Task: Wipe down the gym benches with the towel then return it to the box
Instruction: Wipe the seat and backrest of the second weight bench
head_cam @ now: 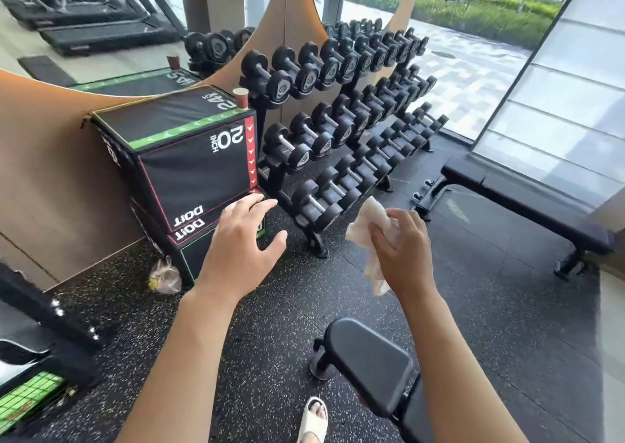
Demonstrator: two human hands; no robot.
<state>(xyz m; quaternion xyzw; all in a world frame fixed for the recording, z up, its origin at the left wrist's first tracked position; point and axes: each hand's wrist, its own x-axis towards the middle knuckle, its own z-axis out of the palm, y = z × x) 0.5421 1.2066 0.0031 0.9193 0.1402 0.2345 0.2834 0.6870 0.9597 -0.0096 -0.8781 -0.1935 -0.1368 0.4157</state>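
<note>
**Op:** White cloth first: the towel point(367, 236) is bunched in my right hand point(404, 250), fingers curled round it, one end sticking up past the knuckles, the other hanging down below the wrist. So its long axis runs roughly up and down.

**Spotter:** And the left?

**Op:** My left hand point(241, 239) is spread, fingers relaxed, holding nothing. It hangs in front of the box point(189, 158), the black one marked 20 inch, up against the tan wall.

**Spotter:** Which bench is nearer the grip?

**Op:** The near bench point(372, 365) sits low in view, almost straight under my right forearm, its pad end pointing toward the dumbbell rack point(338, 121). The far bench point(527, 202) lies well to the right by the window, running away on a slant. The towel is above and ahead of the near pad, touching neither bench.

**Spotter:** So the right hand does the work.

**Op:** I judge so. It has the cloth, and both benches are on its side. The box is to the left, nearer the free hand, for afterwards.

**Spotter:** Floor?

**Op:** Black speckled rubber floor point(270, 341). A plastic bag point(165, 277) lies by the foot of the box.
</note>
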